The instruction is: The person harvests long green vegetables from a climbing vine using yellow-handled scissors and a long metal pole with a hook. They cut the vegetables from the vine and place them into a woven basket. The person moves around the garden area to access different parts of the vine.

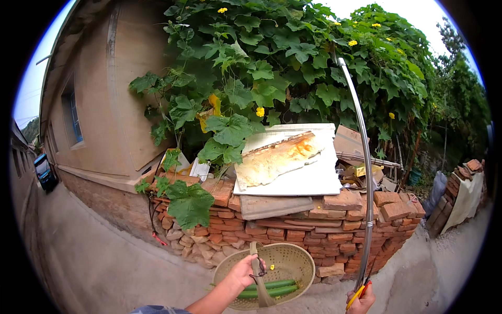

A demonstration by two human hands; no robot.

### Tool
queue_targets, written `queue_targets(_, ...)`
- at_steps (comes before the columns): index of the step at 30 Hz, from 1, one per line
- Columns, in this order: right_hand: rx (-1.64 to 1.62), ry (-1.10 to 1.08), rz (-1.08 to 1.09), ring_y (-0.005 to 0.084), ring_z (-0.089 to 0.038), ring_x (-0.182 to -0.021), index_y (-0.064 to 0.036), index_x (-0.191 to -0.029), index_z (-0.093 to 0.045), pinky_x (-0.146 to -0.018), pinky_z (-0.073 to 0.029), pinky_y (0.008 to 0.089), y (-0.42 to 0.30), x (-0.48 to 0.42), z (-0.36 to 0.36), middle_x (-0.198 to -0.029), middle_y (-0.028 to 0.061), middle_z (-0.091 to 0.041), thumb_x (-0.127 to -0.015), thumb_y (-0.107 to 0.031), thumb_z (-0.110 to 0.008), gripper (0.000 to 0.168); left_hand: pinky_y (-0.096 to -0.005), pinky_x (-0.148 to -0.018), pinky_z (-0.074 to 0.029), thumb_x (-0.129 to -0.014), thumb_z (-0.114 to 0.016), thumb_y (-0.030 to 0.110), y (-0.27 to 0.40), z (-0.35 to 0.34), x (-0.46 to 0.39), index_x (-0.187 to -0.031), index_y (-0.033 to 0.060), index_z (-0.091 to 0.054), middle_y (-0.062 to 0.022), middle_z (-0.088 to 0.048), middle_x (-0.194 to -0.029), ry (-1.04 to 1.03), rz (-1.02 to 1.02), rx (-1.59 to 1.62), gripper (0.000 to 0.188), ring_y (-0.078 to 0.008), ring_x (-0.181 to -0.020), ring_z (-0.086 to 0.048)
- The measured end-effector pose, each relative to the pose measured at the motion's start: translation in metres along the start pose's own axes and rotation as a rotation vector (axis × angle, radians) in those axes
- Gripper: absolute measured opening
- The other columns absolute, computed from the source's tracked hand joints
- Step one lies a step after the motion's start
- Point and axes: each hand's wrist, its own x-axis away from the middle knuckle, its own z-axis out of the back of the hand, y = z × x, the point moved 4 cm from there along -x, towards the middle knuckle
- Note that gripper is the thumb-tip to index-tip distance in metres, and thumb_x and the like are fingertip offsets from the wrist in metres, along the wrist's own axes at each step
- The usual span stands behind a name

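Observation:
My left hand grips the handle of an oval perforated basket, low in the middle of the head view. In the basket lie long green gourds and a small yellow flower. At the lower right, my right hand is closed around scissors with red and yellow handles and the lower end of a long shiny metal pole. The pole rises upright, its top end in front of the leafy vines. Dark cord is tied around the basket handle.
A low stacked brick wall stands ahead, with a white board and a torn pale sheet on top. To the left are a building wall, a concrete lane and a blue vehicle. More bricks stand at right.

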Motion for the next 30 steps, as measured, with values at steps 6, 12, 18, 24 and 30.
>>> queue_targets(6, -0.053, 0.009, -0.066, 0.0093, -0.047, -0.062, -0.003, -0.099, -0.063, -0.053, -0.039, 0.0265, -0.004, -0.082, -0.014, -0.076, -0.0025, -0.053, -0.084, 0.003, -0.065, 0.017, -0.0437, -0.071, -0.056, -0.102, -0.055, 0.025, -0.028, 0.004, -0.081, -0.105, 0.0039, -0.056, -0.0143, -0.065, -0.088, 0.191, 0.065, -0.132, 0.021, -0.0324, -0.085, -0.067)
queue_targets(12, -0.245, -0.006, -0.126, 0.0079, -0.049, -0.061, -0.004, -0.101, -0.064, -0.053, -0.04, 0.0243, -0.02, -0.15, -0.027, -0.074, -0.0026, -0.055, -0.083, 0.003, -0.072, 0.021, -0.0417, -0.062, -0.052, -0.101, -0.056, 0.025, -0.052, 0.008, -0.141, -0.103, 0.0061, -0.058, -0.0116, -0.067, -0.083, 0.171, 0.143, -0.156, 0.019, -0.0315, -0.081, -0.069)
queue_targets(18, -0.151, -0.121, -0.149, 0.009, -0.049, -0.061, -0.004, -0.096, -0.064, -0.053, -0.041, 0.0258, -0.003, -0.207, -0.008, -0.071, -0.0012, -0.056, -0.084, 0.001, -0.072, 0.016, -0.0401, -0.059, -0.051, -0.1, -0.057, 0.024, -0.094, -0.016, -0.178, -0.099, 0.006, -0.061, -0.0119, -0.068, -0.082, 0.186, 0.111, -0.184, 0.018, -0.0304, -0.081, -0.07)
queue_targets(24, -0.217, -0.094, -0.166, 0.0087, -0.048, -0.06, -0.004, -0.094, -0.064, -0.053, -0.041, 0.026, 0.077, -0.267, 0.055, -0.071, -0.0016, -0.054, -0.083, 0.001, -0.072, 0.014, -0.039, -0.059, -0.051, -0.1, -0.056, 0.023, -0.163, -0.083, -0.203, -0.101, 0.006, -0.062, -0.0119, -0.068, -0.083, 0.235, 0.067, -0.251, 0.018, -0.0285, -0.079, -0.069)
queue_targets(30, -0.108, -0.169, -0.042, 0.0116, -0.052, -0.069, -0.001, -0.101, -0.066, -0.058, -0.045, 0.0289, 0.141, -0.336, 0.137, -0.077, -0.0009, -0.055, -0.083, 0.0, -0.074, 0.02, -0.0392, -0.062, -0.051, -0.101, -0.055, 0.024, -0.257, -0.126, -0.223, -0.106, 0.0065, -0.06, -0.0108, -0.068, -0.089, 0.281, -0.005, -0.3, 0.02, -0.0288, -0.085, -0.069)
